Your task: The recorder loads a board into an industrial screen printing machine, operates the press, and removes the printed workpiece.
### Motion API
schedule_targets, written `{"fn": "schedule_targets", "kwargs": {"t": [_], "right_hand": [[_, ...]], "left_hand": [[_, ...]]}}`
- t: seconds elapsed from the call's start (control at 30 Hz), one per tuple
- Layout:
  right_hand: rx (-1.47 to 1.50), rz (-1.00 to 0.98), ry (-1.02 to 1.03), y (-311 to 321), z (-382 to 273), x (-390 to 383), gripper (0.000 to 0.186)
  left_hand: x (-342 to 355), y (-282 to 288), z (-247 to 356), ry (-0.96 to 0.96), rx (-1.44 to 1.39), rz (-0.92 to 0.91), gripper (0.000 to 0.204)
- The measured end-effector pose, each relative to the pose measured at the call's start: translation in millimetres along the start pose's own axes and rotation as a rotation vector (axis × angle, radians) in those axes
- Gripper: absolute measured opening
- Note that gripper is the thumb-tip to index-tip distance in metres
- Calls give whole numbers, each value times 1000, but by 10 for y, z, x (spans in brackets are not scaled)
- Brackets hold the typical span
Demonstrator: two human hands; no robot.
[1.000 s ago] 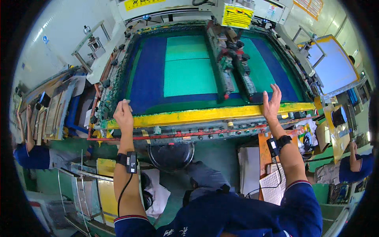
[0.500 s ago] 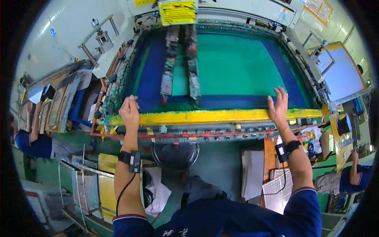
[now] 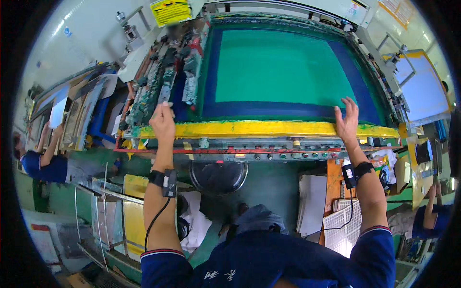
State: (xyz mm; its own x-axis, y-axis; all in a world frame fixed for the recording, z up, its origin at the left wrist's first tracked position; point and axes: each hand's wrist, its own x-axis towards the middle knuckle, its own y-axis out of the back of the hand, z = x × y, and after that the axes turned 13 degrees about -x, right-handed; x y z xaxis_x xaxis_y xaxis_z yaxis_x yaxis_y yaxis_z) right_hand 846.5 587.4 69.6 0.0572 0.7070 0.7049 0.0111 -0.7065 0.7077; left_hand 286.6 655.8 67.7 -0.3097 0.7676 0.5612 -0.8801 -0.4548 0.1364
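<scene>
Two squeegee bars [image 3: 192,77] stand near my bunched left hand [image 3: 163,122]; my spread right hand [image 3: 347,122] meets the yellow frame bar [image 3: 249,128].

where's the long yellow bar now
In the head view, the long yellow bar runs across the near edge of the green screen, with the left hand by its left end and the right hand toward its right end.

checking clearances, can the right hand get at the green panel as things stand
Probably yes: the open right hand is at the yellow front bar, close to the green panel's near right corner, with nothing visible between; the two paint-smeared bars stand well left.
</scene>
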Motion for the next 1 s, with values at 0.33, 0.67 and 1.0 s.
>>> {"fn": "schedule_targets", "kwargs": {"t": [0.33, 0.67, 1.0], "right_hand": [[26, -17, -21, -37, -20, -18, 37], [-1, -62, -37, -49, -2, -21, 37], [14, -13, -35, -31, -25, -23, 45]], "left_hand": [[-10, 28, 4, -21, -5, -7, 32], [13, 30, 92, 16, 22, -2, 31], [17, 29, 21, -20, 31, 15, 32]]}}
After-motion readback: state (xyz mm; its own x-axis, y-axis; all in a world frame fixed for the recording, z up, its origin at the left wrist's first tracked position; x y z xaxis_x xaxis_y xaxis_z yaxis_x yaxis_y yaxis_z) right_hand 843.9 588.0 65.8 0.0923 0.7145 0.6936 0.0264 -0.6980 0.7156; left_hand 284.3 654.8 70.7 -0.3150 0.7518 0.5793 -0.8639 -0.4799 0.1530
